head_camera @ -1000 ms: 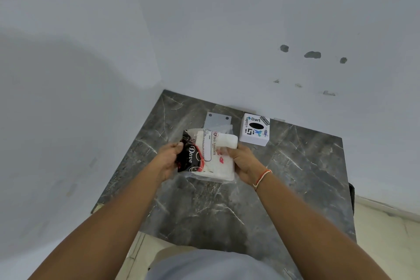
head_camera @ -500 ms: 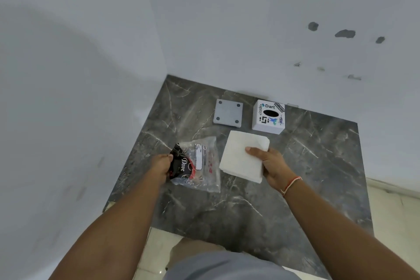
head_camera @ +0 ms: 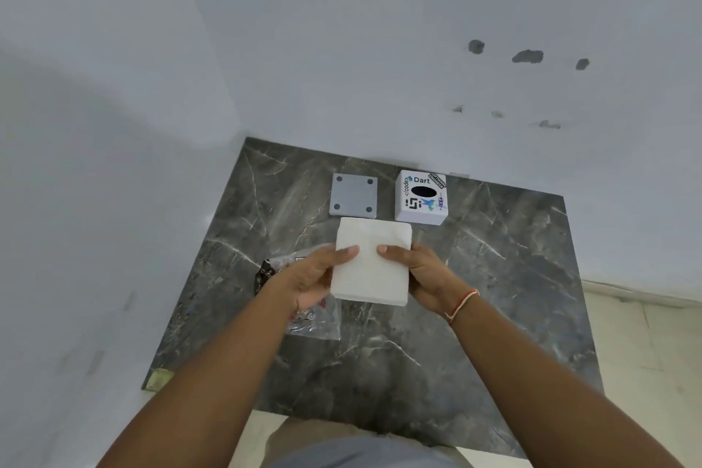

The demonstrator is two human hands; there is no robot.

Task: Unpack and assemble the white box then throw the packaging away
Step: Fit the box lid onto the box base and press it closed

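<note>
— Since half a second ago, what moved?
— Left hand [head_camera: 319,277] dropped the plastic packaging [head_camera: 304,315] and joined the right hand [head_camera: 425,277] on the white stack [head_camera: 372,262]; both grip its sides, thumbs on top, above the marble table [head_camera: 494,296].
— Around it?
— Packaging lies at 8 o'clock, under the left wrist. Grey plate [head_camera: 354,196] at 12, stickered white box [head_camera: 421,198] at 1.

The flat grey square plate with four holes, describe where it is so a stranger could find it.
On the dark marble tabletop, look along the far edge by the wall. The flat grey square plate lies left of the stickered white cube; only it is thin, with a dark hole near each corner.
</note>
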